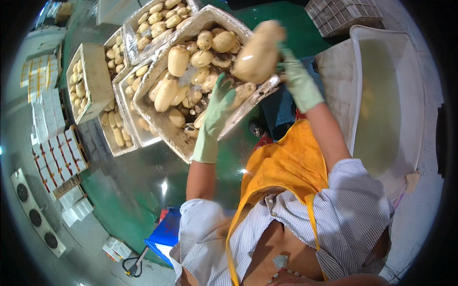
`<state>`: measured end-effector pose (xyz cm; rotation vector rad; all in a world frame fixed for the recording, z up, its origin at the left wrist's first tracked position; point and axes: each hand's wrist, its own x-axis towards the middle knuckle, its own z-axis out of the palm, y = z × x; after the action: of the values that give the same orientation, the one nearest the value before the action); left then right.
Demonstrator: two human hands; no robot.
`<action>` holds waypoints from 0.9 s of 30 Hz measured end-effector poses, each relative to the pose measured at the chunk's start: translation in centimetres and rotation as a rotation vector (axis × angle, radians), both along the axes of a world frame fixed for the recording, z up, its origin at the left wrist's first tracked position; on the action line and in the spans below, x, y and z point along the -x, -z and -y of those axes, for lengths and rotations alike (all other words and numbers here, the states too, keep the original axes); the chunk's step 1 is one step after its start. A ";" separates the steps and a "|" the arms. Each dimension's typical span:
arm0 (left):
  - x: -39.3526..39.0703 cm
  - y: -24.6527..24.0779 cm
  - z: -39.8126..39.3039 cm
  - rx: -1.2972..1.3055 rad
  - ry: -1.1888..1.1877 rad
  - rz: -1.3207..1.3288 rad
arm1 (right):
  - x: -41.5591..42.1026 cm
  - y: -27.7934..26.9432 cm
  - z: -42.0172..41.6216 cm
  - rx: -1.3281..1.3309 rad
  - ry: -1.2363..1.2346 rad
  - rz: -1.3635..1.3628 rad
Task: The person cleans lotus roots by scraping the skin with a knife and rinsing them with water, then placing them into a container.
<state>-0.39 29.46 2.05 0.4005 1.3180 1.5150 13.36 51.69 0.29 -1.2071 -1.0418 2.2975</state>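
My right hand [295,77], in a pale green rubber glove, grips a large lotus root segment [258,53] by its right side. That segment is raised over the right edge of a worn white foam box [157,132] and is slightly blurred. In the same kind of glove, my left hand [220,102] reaches over the box with its thumb and fingers apart and nothing in its grasp. Below and around it lie loose lotus roots [166,94], some with dark, broken ends. The lower roots are partly hidden by my left hand.
More foam boxes of lotus roots [89,84] stand to the left and behind. At my right is a large white tub [354,89] of murky water [379,96]. A plastic crate [343,16] sits beyond it. Stacked white cartons [59,153] stand far left on the wet green floor [118,207].
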 end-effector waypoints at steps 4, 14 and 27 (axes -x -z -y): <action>5.8 11.2 14.7 0.345 0.149 -0.212 | -9.5 -1.4 -7.6 -0.276 0.493 0.012; 2.0 15.5 21.1 0.815 0.194 -0.035 | -46.2 7.3 -13.9 -0.150 0.848 0.447; 6.8 13.4 16.1 0.926 -0.165 -0.216 | -50.9 22.4 -2.5 0.362 0.619 0.783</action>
<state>-7.15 13.35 -11.37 -0.1540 2.0868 0.8472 64.30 54.14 -22.10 -2.2846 -0.3269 1.5621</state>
